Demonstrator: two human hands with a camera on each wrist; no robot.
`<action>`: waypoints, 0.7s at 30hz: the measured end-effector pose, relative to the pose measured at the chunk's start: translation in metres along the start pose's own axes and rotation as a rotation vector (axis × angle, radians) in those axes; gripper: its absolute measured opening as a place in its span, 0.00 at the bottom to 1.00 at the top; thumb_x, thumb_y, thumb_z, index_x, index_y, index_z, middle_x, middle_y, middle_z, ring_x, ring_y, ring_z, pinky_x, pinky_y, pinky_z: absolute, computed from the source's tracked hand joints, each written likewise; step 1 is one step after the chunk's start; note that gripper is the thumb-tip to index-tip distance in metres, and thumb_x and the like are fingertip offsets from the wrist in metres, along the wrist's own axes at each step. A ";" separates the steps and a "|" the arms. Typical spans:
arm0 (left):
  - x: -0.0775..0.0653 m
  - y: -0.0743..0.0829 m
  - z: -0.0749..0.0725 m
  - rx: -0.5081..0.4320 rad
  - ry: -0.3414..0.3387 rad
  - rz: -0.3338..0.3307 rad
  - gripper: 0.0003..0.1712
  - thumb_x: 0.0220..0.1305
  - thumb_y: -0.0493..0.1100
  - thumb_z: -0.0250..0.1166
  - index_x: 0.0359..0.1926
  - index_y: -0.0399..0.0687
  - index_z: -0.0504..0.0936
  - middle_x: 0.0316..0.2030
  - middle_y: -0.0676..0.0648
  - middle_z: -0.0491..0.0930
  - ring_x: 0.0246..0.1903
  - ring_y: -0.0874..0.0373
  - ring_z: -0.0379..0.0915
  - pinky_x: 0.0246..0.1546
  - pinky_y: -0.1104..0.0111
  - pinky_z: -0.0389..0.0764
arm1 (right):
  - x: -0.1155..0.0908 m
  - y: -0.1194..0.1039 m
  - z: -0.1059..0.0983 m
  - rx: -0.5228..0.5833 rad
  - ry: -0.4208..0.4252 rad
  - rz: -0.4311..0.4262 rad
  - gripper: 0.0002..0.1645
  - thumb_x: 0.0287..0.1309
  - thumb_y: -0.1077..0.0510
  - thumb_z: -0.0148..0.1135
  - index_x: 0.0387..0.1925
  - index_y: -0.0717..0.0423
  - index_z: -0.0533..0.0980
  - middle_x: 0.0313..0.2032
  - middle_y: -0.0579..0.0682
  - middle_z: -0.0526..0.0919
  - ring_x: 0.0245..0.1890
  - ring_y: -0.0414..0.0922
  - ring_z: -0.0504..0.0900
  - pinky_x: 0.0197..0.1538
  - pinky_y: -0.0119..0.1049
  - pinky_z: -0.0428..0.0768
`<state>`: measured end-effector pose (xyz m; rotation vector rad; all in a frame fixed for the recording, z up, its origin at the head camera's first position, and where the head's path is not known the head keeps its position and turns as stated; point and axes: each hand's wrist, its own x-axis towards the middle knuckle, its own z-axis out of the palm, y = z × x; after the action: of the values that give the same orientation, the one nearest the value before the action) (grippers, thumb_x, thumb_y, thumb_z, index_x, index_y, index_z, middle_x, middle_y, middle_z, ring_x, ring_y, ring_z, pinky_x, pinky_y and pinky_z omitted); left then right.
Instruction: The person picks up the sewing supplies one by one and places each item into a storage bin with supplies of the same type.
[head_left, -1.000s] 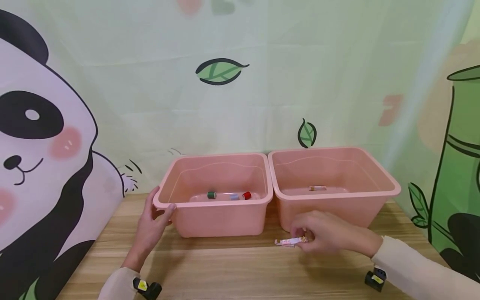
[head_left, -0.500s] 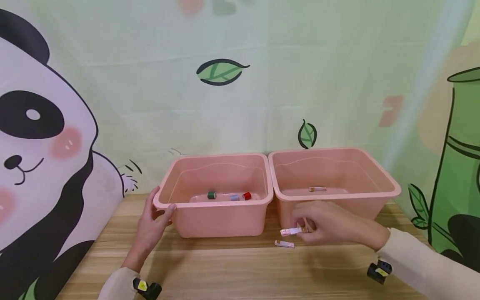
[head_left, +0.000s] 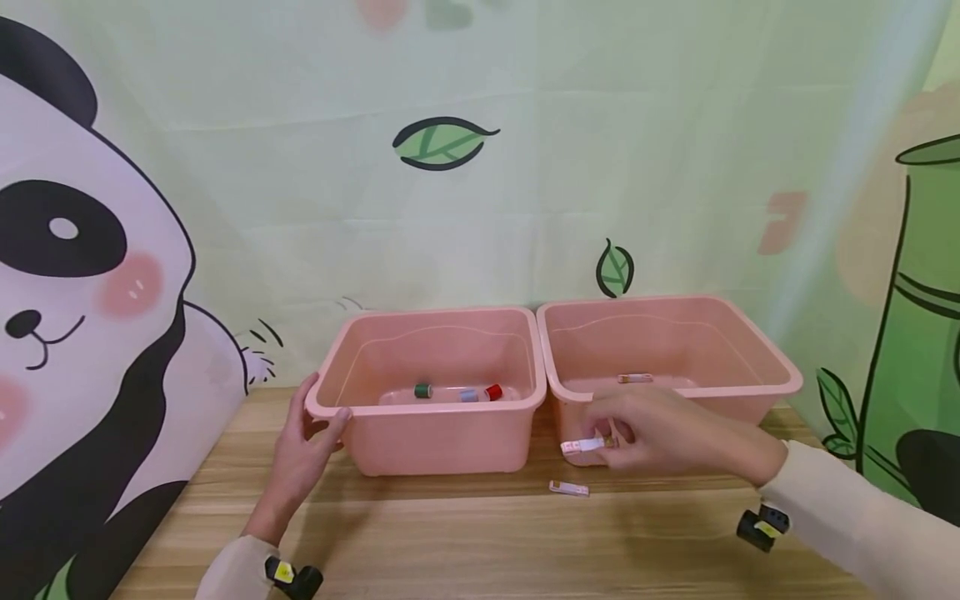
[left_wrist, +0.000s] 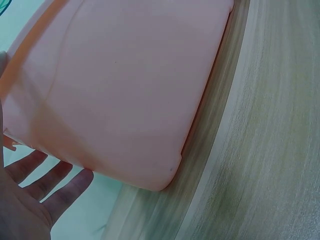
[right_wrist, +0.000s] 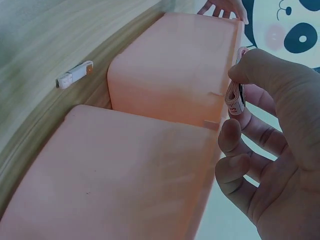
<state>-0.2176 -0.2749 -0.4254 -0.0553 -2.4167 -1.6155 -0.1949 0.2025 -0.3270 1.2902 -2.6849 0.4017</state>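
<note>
My left hand (head_left: 298, 458) grips the front left corner of the left pink bin (head_left: 442, 442), thumb on the rim and fingers against the side wall. Between thumb and fingers, my right hand (head_left: 660, 433) pinches a folded measuring tape (right_wrist: 235, 99), white with reddish markings, in front of the right pink bin (head_left: 660, 337) and below its rim. A second folded measuring tape (head_left: 569, 488) lies on the table just under that hand. Inside the right bin lies another small folded tape (head_left: 635, 378).
In the left bin lie a green thread spool (head_left: 423, 391), a light blue spool (head_left: 468, 395) and a red spool (head_left: 493, 392). Both bins stand side by side on the wooden table (head_left: 450, 542), close to a printed panda backdrop (head_left: 480, 225).
My right hand has risen toward the right bin's rim with one folded tape, leaving the other on the table. The left hand stays at its corner.
</note>
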 end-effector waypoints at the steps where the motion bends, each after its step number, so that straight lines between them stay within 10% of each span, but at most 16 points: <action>1: 0.000 0.000 0.000 -0.001 0.000 0.001 0.49 0.71 0.62 0.64 0.81 0.75 0.44 0.75 0.42 0.61 0.62 0.41 0.70 0.51 0.50 0.85 | 0.000 0.000 -0.001 0.008 -0.005 0.004 0.10 0.58 0.54 0.71 0.33 0.31 0.79 0.25 0.31 0.72 0.27 0.35 0.73 0.35 0.31 0.71; 14: 0.001 -0.004 0.000 -0.013 0.005 0.026 0.48 0.72 0.59 0.64 0.82 0.72 0.45 0.74 0.41 0.62 0.61 0.41 0.70 0.48 0.55 0.87 | 0.014 0.006 -0.027 0.083 -0.015 0.004 0.09 0.58 0.58 0.73 0.37 0.40 0.82 0.28 0.35 0.77 0.25 0.41 0.76 0.25 0.27 0.76; 21: 0.000 -0.003 0.000 -0.007 0.002 0.011 0.49 0.71 0.60 0.64 0.81 0.74 0.45 0.75 0.42 0.61 0.61 0.41 0.70 0.49 0.56 0.87 | 0.019 0.017 -0.050 -0.157 0.060 -0.052 0.14 0.57 0.57 0.65 0.26 0.31 0.75 0.22 0.31 0.70 0.24 0.32 0.69 0.27 0.28 0.70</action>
<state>-0.2181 -0.2763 -0.4277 -0.0682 -2.4054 -1.6182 -0.2194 0.2129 -0.2782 1.2783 -2.5699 0.2144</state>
